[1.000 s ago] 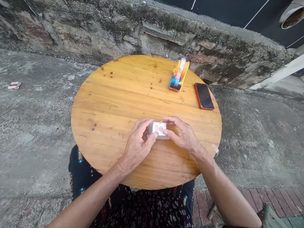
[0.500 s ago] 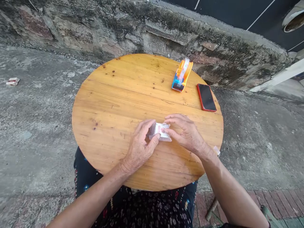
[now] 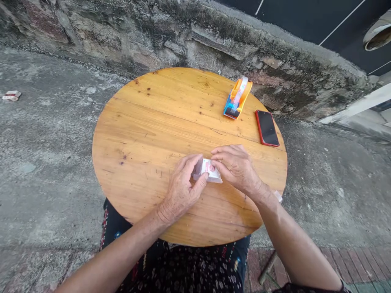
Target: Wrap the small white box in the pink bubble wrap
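Note:
A small white packet with a red mark (image 3: 208, 170) lies on the round wooden table (image 3: 143, 134), near its front middle. My left hand (image 3: 181, 189) grips the packet's left side, thumb under its near edge and fingers curled over the far edge. My right hand (image 3: 236, 167) pinches the packet's right side with its fingertips. Part of the packet is hidden under my fingers.
An orange and blue tape dispenser (image 3: 237, 98) stands at the table's back right, with a red-cased phone (image 3: 266, 127) lying face up beside it. A rough stone wall (image 3: 214, 36) runs behind the table. A small crumpled packet (image 3: 11, 95) lies on the concrete at far left.
The packet has tipped slightly between my hands, and my right fingers have closed further over its right side. The camera has shifted a little.

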### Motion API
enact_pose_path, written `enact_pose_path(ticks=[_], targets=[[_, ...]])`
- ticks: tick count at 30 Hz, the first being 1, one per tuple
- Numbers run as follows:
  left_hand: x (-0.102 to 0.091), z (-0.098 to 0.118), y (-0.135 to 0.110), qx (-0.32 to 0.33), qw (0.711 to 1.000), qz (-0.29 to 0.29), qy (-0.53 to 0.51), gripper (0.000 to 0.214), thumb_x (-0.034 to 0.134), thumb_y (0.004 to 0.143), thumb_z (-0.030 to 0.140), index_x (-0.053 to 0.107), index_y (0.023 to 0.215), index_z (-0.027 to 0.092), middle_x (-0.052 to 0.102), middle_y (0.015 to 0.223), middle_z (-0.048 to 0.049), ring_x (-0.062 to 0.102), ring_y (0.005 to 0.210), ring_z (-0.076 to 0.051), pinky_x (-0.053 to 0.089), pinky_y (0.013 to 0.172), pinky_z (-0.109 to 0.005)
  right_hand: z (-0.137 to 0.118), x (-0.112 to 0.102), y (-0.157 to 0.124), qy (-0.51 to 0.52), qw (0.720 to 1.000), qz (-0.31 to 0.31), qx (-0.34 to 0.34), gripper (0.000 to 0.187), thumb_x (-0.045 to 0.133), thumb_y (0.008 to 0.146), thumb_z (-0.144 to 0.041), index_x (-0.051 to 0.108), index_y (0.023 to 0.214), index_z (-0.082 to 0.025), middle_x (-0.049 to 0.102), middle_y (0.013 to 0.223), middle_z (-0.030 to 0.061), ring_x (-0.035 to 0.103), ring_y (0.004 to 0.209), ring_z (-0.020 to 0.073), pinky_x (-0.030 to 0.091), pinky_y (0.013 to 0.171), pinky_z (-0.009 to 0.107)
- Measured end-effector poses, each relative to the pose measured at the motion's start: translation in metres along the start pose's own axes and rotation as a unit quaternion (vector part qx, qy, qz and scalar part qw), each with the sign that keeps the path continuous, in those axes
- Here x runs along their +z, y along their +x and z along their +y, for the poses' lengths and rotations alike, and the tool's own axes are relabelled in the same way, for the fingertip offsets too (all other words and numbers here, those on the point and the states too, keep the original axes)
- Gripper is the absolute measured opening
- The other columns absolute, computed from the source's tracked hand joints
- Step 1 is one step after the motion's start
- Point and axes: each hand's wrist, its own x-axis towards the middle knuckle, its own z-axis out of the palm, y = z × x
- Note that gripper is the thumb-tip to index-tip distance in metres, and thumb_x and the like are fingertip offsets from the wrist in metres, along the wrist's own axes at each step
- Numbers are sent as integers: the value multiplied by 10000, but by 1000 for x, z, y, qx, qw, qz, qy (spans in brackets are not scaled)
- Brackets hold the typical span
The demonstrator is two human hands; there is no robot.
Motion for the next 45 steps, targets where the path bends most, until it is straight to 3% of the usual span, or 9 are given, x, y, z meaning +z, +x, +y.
enact_pose_path(ticks=[8,17,26,38,45], targets=[[-1,1,1,7,1000,2,1,388,548,874,227,498,1256,187,576,1202,-96,538,1135,-216,454,993,-396,-1,1,0,7,1000,9,1,134,541,923,-246,644,844,-213,716,992,42,655,916,186,413,839,359],[0,2,0,5,1000,4,-5,387,545,875,220,491,1257,187,572,1205,-97,536,1137,-214,450,997,-401,-2,-3,-4,18,1000,0,2,134,624,874,-306,660,969,-218,702,1073,59,644,975,208,420,864,378],[0,1,0,5,1000,3,0,389,549,876,226,491,1259,185,572,1205,-101,536,1135,-214,451,995,-399,-5,0,0,-19,1000,2,-16,115,534,929,-226,631,872,-203,714,1032,52,646,931,191,404,834,360],[1,3,0,3,1000,7,6,360,557,876,223,508,1230,182,580,1194,-99,541,1126,-216,457,986,-397,-4,6,5,75,993,-12,86,96,499,900,-168,546,825,-203,694,970,54,638,916,198,410,811,347],[1,3,0,1,1000,-5,8,360,555,863,200,525,1220,182,568,1211,-97,534,1141,-220,453,995,-404,4,8,12,179,962,-24,203,98,503,891,-222,577,834,-192,684,916,38,610,772,155,438,703,286]])
